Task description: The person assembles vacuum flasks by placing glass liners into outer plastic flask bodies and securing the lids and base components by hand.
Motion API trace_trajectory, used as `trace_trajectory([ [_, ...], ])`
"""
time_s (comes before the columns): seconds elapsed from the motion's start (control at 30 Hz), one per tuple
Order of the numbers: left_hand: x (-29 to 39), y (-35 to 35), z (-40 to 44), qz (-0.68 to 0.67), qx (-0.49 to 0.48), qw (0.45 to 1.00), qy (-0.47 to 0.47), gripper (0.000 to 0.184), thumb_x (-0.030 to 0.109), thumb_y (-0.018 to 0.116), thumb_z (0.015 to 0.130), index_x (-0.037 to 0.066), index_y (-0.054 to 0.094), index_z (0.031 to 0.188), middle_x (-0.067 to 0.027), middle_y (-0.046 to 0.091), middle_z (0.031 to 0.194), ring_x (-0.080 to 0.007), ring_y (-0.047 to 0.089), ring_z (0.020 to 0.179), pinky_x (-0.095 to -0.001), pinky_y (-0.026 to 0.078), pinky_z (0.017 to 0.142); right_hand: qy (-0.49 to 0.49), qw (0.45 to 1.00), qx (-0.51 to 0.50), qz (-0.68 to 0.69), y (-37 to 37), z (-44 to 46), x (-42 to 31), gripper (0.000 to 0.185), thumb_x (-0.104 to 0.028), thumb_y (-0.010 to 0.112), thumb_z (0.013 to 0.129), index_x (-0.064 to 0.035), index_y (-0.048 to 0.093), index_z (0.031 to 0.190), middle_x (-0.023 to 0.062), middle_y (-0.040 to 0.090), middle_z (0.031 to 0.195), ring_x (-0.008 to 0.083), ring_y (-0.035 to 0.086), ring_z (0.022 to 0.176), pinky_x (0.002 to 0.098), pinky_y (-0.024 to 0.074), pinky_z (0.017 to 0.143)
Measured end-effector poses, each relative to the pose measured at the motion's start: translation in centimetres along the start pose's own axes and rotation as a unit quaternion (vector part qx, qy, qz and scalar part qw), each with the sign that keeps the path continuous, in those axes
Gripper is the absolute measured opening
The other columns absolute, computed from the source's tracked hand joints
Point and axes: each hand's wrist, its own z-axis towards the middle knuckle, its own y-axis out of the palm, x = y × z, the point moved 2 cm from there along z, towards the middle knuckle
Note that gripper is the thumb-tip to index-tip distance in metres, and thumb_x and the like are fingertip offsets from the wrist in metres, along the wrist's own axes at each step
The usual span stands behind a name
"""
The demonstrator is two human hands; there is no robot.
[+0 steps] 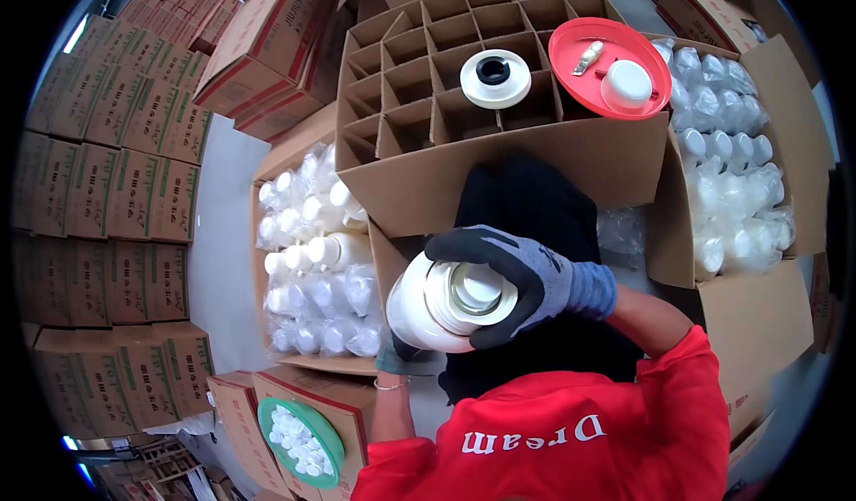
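Note:
A white thermos flask is tilted in front of my body, its round mouth turned up toward me. Inside the mouth sits a white disc-shaped piece with a shiny ring around it. My right hand, in a grey and black glove, curls around the mouth end, thumb and fingers on opposite sides of the rim. My left hand, also gloved, supports the flask's lower body; its fingers are mostly hidden behind the flask. Beyond my hands, a white round lid with a black centre rests on a divided carton.
A red dish on the divided carton holds a white cap and a small object. Open boxes of bagged white flasks stand left and right. A green basin holds small white parts. Stacked cartons line the left.

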Motion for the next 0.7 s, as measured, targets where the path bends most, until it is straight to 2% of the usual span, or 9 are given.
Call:
trace_trajectory([
  [0.17, 0.0, 1.9, 1.1, -0.008, 0.041, 0.999, 0.004, 0.059, 0.029, 0.070, 0.085, 0.010, 0.048, 0.137, -0.0102, 0.052, 0.137, -0.0252, 0.047, 0.128, -0.0394, 0.035, 0.110, -0.004, 0.999, -0.031, -0.013, -1.6, 2.3, -1.4, 0.091, -0.039, 0.088, 0.064, -0.0008, 0.047, 0.134, 0.0162, 0.056, 0.128, 0.0310, 0.057, 0.116, 0.0393, 0.0461, 0.098],
  [0.27, 1.4, 3.6, 1.4, -0.020, 0.084, 0.996, 0.014, 0.055, 0.029, 0.067, 0.088, 0.010, 0.049, 0.136, -0.0101, 0.053, 0.136, -0.0254, 0.048, 0.127, -0.0391, 0.036, 0.108, 0.050, 0.996, 0.045, -0.058, -1.9, 2.5, -1.8, 0.089, -0.038, 0.088, 0.063, -0.0020, 0.049, 0.133, 0.0154, 0.057, 0.127, 0.0306, 0.058, 0.115, 0.0391, 0.0460, 0.098],
  [0.4, 5.3, 4.2, 1.2, -0.016, 0.141, 0.989, 0.031, 0.050, 0.029, 0.063, 0.091, 0.010, 0.050, 0.135, -0.0101, 0.053, 0.134, -0.0256, 0.049, 0.125, -0.0388, 0.038, 0.106, 0.048, 0.988, 0.130, -0.071, -1.8, 3.6, -2.2, 0.081, -0.032, 0.086, 0.065, -0.0026, 0.051, 0.132, 0.0157, 0.058, 0.124, 0.0309, 0.058, 0.113, 0.0388, 0.0458, 0.097],
  [0.43, 4.0, 5.5, 1.0, -0.035, 0.140, 0.989, 0.028, 0.049, 0.029, 0.063, 0.092, 0.010, 0.050, 0.135, -0.0101, 0.054, 0.134, -0.0256, 0.050, 0.124, -0.0387, 0.039, 0.106, 0.043, 0.988, 0.130, -0.069, -1.6, 3.8, -2.3, 0.080, -0.032, 0.087, 0.065, -0.0027, 0.052, 0.131, 0.0151, 0.059, 0.123, 0.0301, 0.058, 0.112, 0.0385, 0.0459, 0.097],
  [0.5, -3.2, 10.5, -0.5, -0.104, 0.111, 0.988, -0.004, 0.051, 0.029, 0.063, 0.093, 0.012, 0.049, 0.138, -0.0084, 0.051, 0.139, -0.0226, 0.048, 0.128, -0.0369, 0.037, 0.108, 0.037, 0.989, 0.127, -0.062, -1.2, 4.1, -2.0, 0.080, -0.033, 0.087, 0.063, -0.0029, 0.053, 0.129, 0.0141, 0.061, 0.120, 0.0284, 0.059, 0.112, 0.0379, 0.0461, 0.096],
  [0.53, 0.0, 7.1, 1.4, 0.193, 0.171, 0.966, 0.010, 0.048, 0.034, 0.064, 0.090, 0.011, 0.053, 0.130, -0.0104, 0.057, 0.128, -0.0273, 0.052, 0.121, -0.0411, 0.039, 0.104, 0.010, 0.991, 0.125, -0.051, -1.0, 4.1, -1.9, 0.079, -0.033, 0.088, 0.061, -0.0024, 0.055, 0.126, 0.0134, 0.061, 0.119, 0.0290, 0.059, 0.111, 0.0382, 0.0463, 0.096],
  [0.6, 4.6, 4.6, 2.9, 0.157, 0.183, 0.967, 0.088, 0.056, 0.031, 0.059, 0.094, 0.011, 0.039, 0.142, -0.0089, 0.045, 0.142, -0.0235, 0.043, 0.130, -0.0377, 0.034, 0.110, -0.006, 0.992, 0.118, -0.037, -0.8, 3.8, -1.9, 0.079, -0.033, 0.088, 0.061, -0.0021, 0.056, 0.125, 0.0132, 0.062, 0.118, 0.0300, 0.060, 0.109, 0.0385, 0.0466, 0.095],
  [0.67, -4.4, 9.6, 1.0, 0.021, 0.108, 0.993, 0.041, 0.068, 0.031, 0.057, 0.096, 0.011, 0.023, 0.151, -0.0079, 0.033, 0.153, -0.0213, 0.033, 0.139, -0.0357, 0.024, 0.117, -0.012, 0.994, 0.102, -0.041, -0.9, 3.1, -2.2, 0.084, -0.031, 0.089, 0.060, -0.0019, 0.052, 0.129, 0.0137, 0.059, 0.123, 0.0301, 0.057, 0.112, 0.0396, 0.0446, 0.098],
  [0.7, -9.9, 9.6, 0.5, 0.152, 0.119, 0.981, 0.016, 0.074, 0.042, 0.062, 0.089, 0.013, 0.028, 0.149, -0.0094, 0.036, 0.150, -0.0255, 0.034, 0.138, -0.0399, 0.025, 0.116, 0.002, 0.992, 0.118, -0.034, -1.1, 2.2, -1.8, 0.086, -0.030, 0.089, 0.060, -0.0021, 0.050, 0.131, 0.0140, 0.057, 0.126, 0.0297, 0.056, 0.115, 0.0398, 0.0434, 0.100],
])
